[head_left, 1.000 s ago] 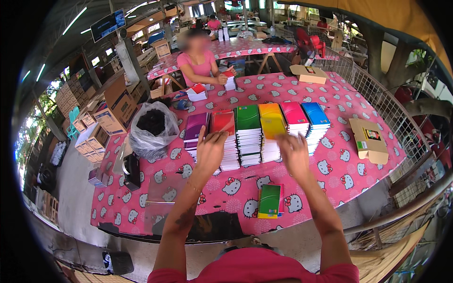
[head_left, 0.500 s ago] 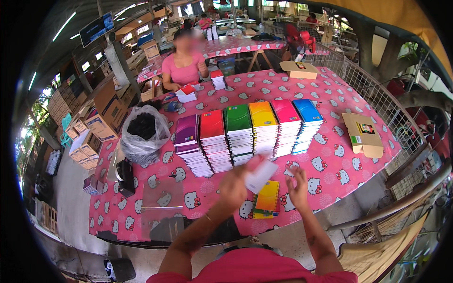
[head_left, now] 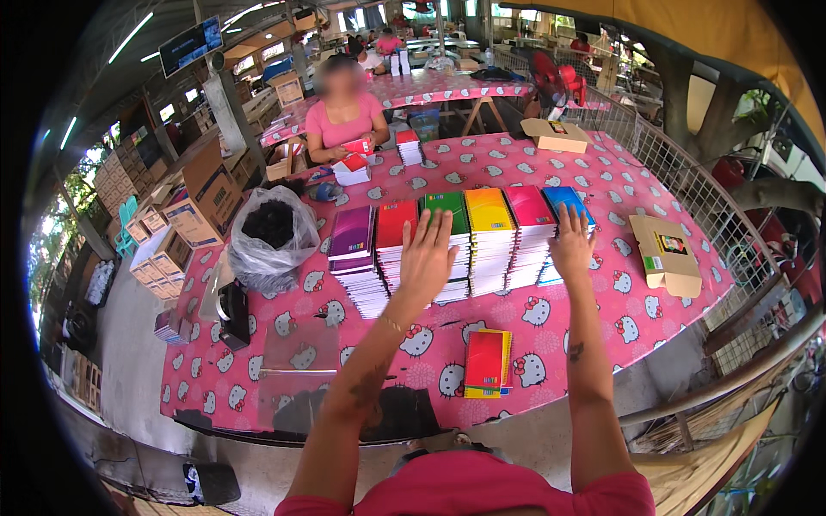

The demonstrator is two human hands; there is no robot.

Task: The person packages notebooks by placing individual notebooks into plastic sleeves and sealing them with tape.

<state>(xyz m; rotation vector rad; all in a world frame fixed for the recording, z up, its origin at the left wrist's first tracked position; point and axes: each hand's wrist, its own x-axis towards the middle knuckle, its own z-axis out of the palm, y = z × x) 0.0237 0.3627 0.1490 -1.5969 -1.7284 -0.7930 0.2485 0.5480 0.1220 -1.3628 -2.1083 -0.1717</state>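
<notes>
While six notebook stacks (head_left: 490,211) stand mid-frame, apparently undepleted, a small notebook pile (head_left: 487,359) sits gathered at lower centre — the person's left hand (head_left: 428,256) and right hand (head_left: 572,245) spread at the stacks, each grip released.

"How do your stacked notebooks (head_left: 491,241) look?"
"Glossy covers (head_left: 490,209), matt white paper edges (head_left: 490,262)."
"And your counter (head_left: 615,331)?"
"Smooth on top, perhaps plastic; the bag (head_left: 292,254) at your left is crinkled clear plastic, the box (head_left: 658,258) at your right matt cardboard."

From the wearer's head, a fisheye view is facing down and forward — the surface (head_left: 434,357) lying close, spanning mid-frame.
</notes>
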